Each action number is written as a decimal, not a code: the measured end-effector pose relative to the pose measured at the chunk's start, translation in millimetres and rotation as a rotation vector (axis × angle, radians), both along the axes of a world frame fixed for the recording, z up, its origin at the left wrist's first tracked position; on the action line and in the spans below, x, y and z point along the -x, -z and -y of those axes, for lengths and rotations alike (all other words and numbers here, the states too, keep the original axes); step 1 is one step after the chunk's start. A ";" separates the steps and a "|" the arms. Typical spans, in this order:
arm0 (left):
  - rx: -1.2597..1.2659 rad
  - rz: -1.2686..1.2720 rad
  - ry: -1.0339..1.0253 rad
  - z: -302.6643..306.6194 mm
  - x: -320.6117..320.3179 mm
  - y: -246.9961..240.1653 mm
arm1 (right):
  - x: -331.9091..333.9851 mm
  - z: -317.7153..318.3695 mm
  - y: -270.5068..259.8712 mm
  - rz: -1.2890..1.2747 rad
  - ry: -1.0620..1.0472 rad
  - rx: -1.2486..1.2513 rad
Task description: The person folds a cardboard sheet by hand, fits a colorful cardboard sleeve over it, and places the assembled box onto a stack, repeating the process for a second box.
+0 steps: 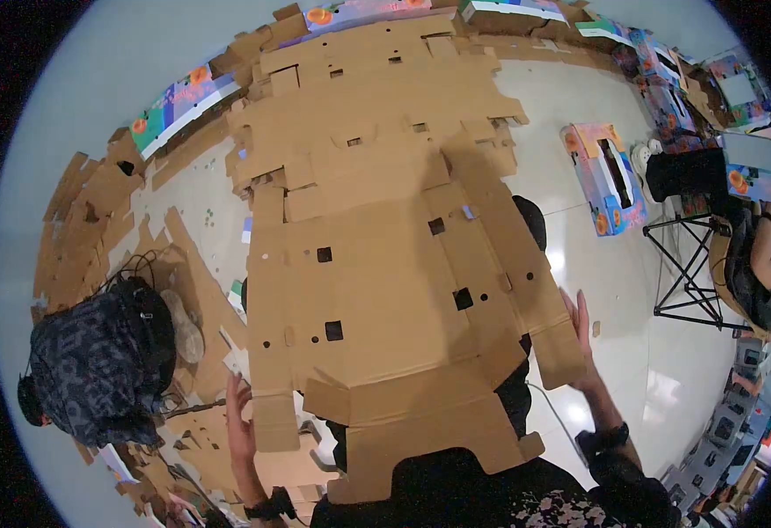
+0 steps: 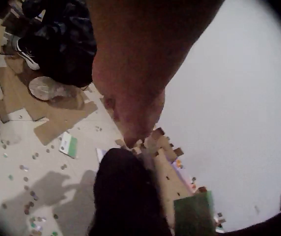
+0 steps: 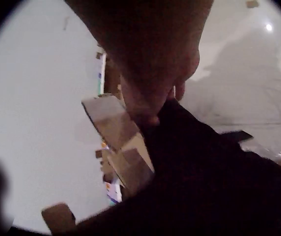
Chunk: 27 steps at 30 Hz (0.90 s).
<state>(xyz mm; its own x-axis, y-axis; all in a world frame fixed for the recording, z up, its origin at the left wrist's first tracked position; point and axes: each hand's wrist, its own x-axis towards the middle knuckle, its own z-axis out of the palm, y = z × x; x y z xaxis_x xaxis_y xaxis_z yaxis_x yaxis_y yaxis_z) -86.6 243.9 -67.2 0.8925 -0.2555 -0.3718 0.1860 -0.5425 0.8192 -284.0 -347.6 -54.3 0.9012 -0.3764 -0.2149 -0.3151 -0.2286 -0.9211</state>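
Note:
A large flattened brown cardboard sheet (image 1: 385, 299) with square cut-outs and round holes lies over the person's legs in the head view. The left hand (image 1: 241, 427) is just outside its lower left flap, fingers extended. Beside the right-hand flap, the right hand (image 1: 583, 348) has its fingers spread and part of it is hidden by the cardboard. Contact with the sheet cannot be told for either hand. In the left wrist view the left hand (image 2: 135, 110) hangs above a dark-clothed leg; in the right wrist view the right hand (image 3: 153, 93) is near folded cardboard (image 3: 111, 118).
More flattened cardboard (image 1: 368, 53) lies beyond the sheet. A dark patterned backpack (image 1: 99, 361) rests at the left among cardboard scraps. On the right are a colourful printed box (image 1: 605, 180), a folding stool (image 1: 689, 273) and another seated person (image 1: 759, 255). A thin cable (image 1: 561, 418) runs near the right hand.

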 end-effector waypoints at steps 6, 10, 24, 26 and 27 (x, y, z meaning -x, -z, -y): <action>-0.085 0.287 0.352 35.8 -6.1 -4.3 | -21.2 16.1 -21.5 0.099 -0.280 -0.183; -0.034 0.447 0.212 76.5 10.8 -23.8 | -26.3 -5.9 -26.9 0.113 -0.223 -0.001; 0.105 0.552 0.529 177.3 -30.9 -12.5 | -96.8 -60.5 -26.2 0.207 -0.354 0.586; 0.075 0.490 0.697 188.0 -40.5 -29.5 | -102.6 -51.8 -23.9 0.236 -0.526 0.508; 0.074 0.453 0.763 191.8 -45.5 -33.3 | -108.8 -48.6 -26.7 0.248 -0.611 0.469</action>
